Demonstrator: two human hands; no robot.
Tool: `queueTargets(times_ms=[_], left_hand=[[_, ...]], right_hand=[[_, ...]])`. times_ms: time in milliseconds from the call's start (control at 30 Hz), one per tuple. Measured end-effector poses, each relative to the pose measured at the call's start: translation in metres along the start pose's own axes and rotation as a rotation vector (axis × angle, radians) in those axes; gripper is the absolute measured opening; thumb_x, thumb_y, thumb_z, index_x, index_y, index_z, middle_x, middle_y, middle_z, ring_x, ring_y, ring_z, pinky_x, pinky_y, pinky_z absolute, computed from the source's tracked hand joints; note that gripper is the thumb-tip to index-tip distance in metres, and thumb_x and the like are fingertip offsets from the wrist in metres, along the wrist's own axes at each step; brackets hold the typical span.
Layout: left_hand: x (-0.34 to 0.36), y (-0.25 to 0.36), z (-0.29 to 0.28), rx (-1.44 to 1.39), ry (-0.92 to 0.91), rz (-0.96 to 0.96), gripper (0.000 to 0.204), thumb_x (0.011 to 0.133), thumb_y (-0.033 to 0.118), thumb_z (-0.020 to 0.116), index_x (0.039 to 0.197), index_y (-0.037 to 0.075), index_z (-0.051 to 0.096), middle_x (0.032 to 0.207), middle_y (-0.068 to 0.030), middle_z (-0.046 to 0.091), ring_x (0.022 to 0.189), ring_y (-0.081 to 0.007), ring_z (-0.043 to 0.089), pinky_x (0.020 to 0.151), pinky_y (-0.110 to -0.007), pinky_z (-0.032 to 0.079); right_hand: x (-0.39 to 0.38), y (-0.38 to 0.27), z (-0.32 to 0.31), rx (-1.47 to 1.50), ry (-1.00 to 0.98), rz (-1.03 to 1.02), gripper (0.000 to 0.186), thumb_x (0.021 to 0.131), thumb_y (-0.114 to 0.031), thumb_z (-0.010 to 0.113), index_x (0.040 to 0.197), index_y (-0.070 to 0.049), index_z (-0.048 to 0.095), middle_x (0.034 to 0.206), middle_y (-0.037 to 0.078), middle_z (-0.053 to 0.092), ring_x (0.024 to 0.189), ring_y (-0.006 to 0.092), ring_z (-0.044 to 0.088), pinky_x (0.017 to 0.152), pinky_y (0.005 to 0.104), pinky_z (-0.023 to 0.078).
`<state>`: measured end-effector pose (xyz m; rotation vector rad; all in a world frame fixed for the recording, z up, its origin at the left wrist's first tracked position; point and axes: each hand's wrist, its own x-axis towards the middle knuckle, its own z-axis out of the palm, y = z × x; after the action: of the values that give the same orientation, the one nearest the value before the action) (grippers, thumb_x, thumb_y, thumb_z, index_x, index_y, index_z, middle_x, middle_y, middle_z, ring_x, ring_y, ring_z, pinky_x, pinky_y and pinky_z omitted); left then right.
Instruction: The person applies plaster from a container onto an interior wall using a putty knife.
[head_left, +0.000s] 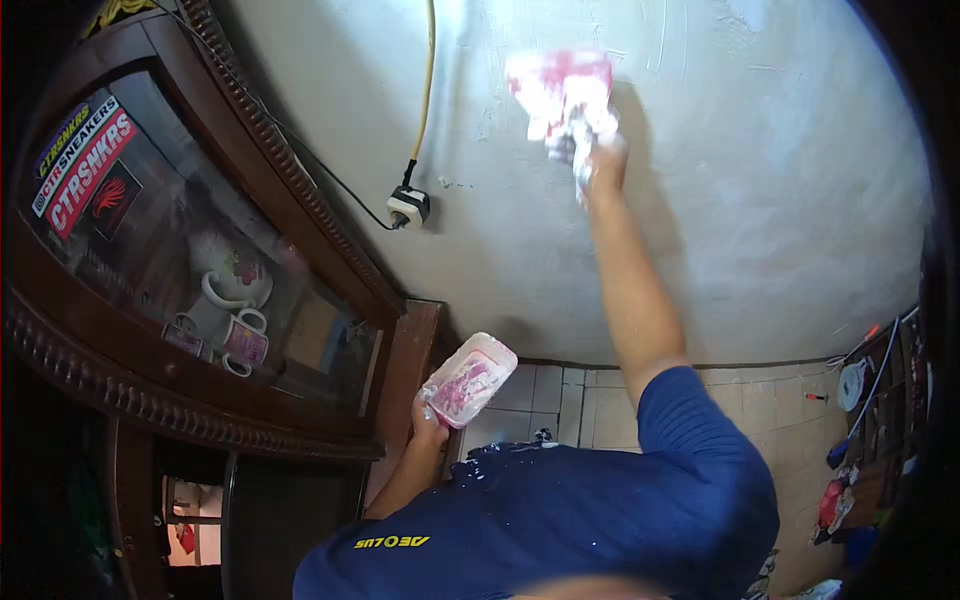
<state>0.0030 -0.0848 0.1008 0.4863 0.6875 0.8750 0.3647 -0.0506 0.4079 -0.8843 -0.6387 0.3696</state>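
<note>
My right hand, smeared with white paste, reaches far up and grips a wide pink putty spreader. White paste covers much of the spreader, which is slightly blurred and lies at or close to the grey plastered wall; I cannot tell if it touches. Lower down on the left, my left hand holds a shallow pink plastic tub by its near end, tilted so its inside shows. White paste coats the tub's rim and inner walls. Part of the left fingers is hidden under the tub.
A dark wooden glass-fronted cabinet with mugs inside stands close on the left. On the wall, a socket block hangs from a yellow cable. Tiled floor runs along the wall's foot; a cluttered dark rack is at right.
</note>
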Motion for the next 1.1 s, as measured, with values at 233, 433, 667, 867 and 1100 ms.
queueTargets(times_ms=[233,433,667,867,1100], left_hand=[[0.012,-0.009,0.006,-0.001,0.033,0.018,0.048,0.082,0.021,0.045,0.123,-0.004,0.047,0.119,-0.0192,0.055,0.105,-0.0315,0.057,0.092,-0.044,0.047],[0.015,-0.014,-0.006,0.033,0.04,-0.044,0.052,0.078,0.024,0.049,0.122,-0.004,0.047,0.118,-0.0202,0.055,0.106,-0.0336,0.056,0.094,-0.045,0.045],[0.006,-0.008,0.02,0.049,0.027,-0.012,0.053,0.077,0.024,0.049,0.122,-0.004,0.046,0.12,-0.0203,0.053,0.108,-0.0336,0.055,0.096,-0.045,0.044],[0.012,-0.008,0.025,-0.013,-0.081,-0.016,0.052,0.076,0.019,0.05,0.122,-0.005,0.046,0.12,-0.0194,0.054,0.108,-0.0318,0.056,0.096,-0.043,0.045],[0.015,-0.014,-0.008,-0.045,0.056,-0.011,0.042,0.082,0.019,0.047,0.118,-0.004,0.049,0.116,-0.0192,0.056,0.103,-0.0306,0.059,0.092,-0.042,0.048]], right_hand=[[0.062,0.022,-0.038,0.132,0.097,-0.004,0.025,0.088,-0.014,0.059,0.105,0.004,0.053,0.073,0.01,0.061,0.05,0.0199,0.059,0.041,0.0301,0.047],[-0.144,0.269,-0.181,0.145,0.373,0.548,0.022,0.087,-0.024,0.059,0.099,-0.005,0.059,0.074,0.006,0.061,0.054,0.0153,0.058,0.045,0.0282,0.046],[-0.063,0.138,-0.085,0.006,0.007,0.503,0.021,0.087,-0.021,0.061,0.093,-0.001,0.057,0.069,0.009,0.062,0.052,0.0176,0.06,0.043,0.0291,0.049],[0.093,-0.024,0.035,-0.066,-0.049,-0.237,0.016,0.09,-0.013,0.05,0.098,-0.001,0.054,0.068,0.01,0.059,0.051,0.0191,0.058,0.043,0.029,0.048],[-0.021,0.185,-0.063,0.172,0.227,0.423,0.02,0.09,-0.022,0.048,0.097,-0.006,0.057,0.077,0.007,0.062,0.056,0.0182,0.059,0.046,0.0313,0.049]])
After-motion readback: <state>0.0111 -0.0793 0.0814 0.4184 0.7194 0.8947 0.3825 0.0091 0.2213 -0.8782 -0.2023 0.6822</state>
